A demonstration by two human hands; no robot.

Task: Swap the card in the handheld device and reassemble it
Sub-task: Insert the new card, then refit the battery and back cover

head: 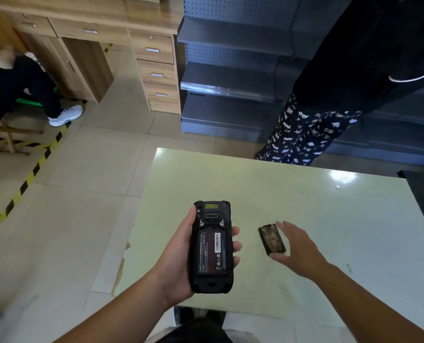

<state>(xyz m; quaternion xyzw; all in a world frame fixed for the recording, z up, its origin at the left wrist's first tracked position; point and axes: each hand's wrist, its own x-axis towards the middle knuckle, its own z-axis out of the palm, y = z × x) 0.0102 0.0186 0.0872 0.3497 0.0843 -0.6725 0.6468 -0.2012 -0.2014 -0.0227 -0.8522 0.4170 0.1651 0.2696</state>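
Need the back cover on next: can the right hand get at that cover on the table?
Probably yes. The right hand is open right beside the cover, thumb at its near end, with nothing on the table in the way.

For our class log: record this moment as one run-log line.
left hand: holds device | battery: exposed | right hand: open at back cover

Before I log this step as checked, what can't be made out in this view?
- Card and its slot: hidden by the battery seated in the handheld device, held back-up in the left hand.
- Battery label text: too small to read.
- Back cover: whether the right hand grips or only touches it; the thumb overlaps its near end.
- Table: near edge hidden by both forearms.
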